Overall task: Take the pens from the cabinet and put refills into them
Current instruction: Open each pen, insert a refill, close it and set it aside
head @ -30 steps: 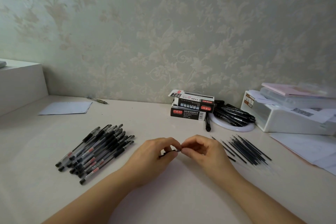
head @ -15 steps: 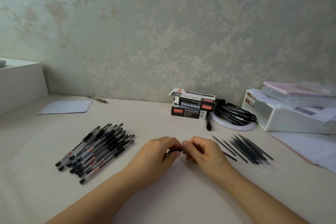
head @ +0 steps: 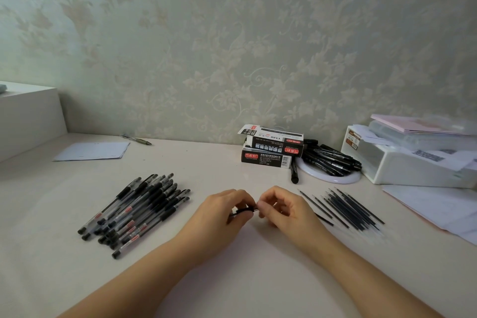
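Observation:
At the middle of the desk my left hand (head: 224, 210) grips a black pen (head: 244, 210) by its rubber grip section. My right hand (head: 280, 208) pinches the pen's tip end just to the right of it; most of the pen is hidden under my fingers. A pile of several black gel pens (head: 136, 210) lies to the left. Several thin dark refills (head: 348, 208) lie fanned out to the right of my right hand.
Two black pen boxes (head: 271, 150) are stacked at the back, with more black pens heaped on a white ring (head: 330, 162) beside them. A white storage box (head: 402, 162) and papers (head: 438, 209) are on the right; a sheet (head: 93, 151) and a lone pen (head: 136, 139) at back left.
Both hands have kept working on the pen at the same spot; the fingers have shifted slightly and the two hands have drawn a little closer together.

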`<control>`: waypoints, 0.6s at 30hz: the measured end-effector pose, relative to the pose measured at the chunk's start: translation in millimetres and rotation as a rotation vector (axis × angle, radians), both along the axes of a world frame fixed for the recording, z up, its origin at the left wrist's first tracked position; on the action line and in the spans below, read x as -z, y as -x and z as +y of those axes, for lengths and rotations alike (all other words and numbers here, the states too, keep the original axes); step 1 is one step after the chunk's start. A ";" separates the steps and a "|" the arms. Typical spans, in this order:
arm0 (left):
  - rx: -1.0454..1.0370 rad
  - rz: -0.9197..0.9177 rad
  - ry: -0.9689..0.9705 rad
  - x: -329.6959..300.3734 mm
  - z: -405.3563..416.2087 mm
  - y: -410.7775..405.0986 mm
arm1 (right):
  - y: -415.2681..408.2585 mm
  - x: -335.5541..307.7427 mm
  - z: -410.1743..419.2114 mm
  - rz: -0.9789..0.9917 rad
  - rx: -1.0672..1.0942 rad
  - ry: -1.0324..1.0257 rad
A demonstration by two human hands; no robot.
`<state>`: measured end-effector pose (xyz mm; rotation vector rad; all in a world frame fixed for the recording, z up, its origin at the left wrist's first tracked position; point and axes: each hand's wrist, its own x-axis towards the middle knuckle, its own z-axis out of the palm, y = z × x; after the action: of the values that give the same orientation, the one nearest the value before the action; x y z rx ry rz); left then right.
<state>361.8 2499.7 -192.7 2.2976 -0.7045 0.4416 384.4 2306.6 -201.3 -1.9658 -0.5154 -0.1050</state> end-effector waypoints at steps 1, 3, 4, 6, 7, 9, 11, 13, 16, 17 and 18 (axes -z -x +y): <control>0.001 0.006 0.000 0.7 -0.3 -0.5 | 0.0 0.2 -0.3 -0.007 -0.003 0.012; 0.009 0.016 -0.003 1.9 -0.9 -0.8 | 0.4 0.7 0.5 -0.020 -0.003 0.036; 0.011 0.017 -0.006 2.1 -1.2 -1.0 | 0.7 0.9 1.2 -0.029 0.002 0.047; 0.006 0.013 -0.007 1.9 -1.1 -1.0 | 1.4 0.8 2.6 -0.037 0.019 0.053; 0.000 0.006 -0.006 1.5 -0.8 -0.8 | 1.9 0.2 3.1 -0.033 0.024 0.045; -0.021 -0.003 0.005 0.9 -0.2 -0.7 | 2.9 -1.1 3.2 -0.013 0.015 0.031; -0.037 0.005 0.019 0.7 -0.5 -0.7 | 3.4 -1.7 2.4 -0.010 -0.003 0.037; -0.033 0.012 0.007 0.6 -1.6 -0.4 | 3.4 -1.5 1.6 -0.024 -0.008 0.051; -0.022 0.000 -0.013 0.7 -2.4 -0.4 | 3.3 -1.0 2.4 -0.030 0.005 0.058; -0.025 -0.004 -0.011 0.7 -2.2 -0.5 | 3.3 -1.0 3.0 -0.022 0.009 0.044; -0.029 -0.008 -0.008 0.8 -1.8 -0.6 | 3.4 -1.1 3.5 -0.011 0.011 0.026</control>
<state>362.5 2497.9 -193.5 2.3174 -0.6786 0.4626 380.9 2310.2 -200.2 -1.9942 -0.5160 -0.1165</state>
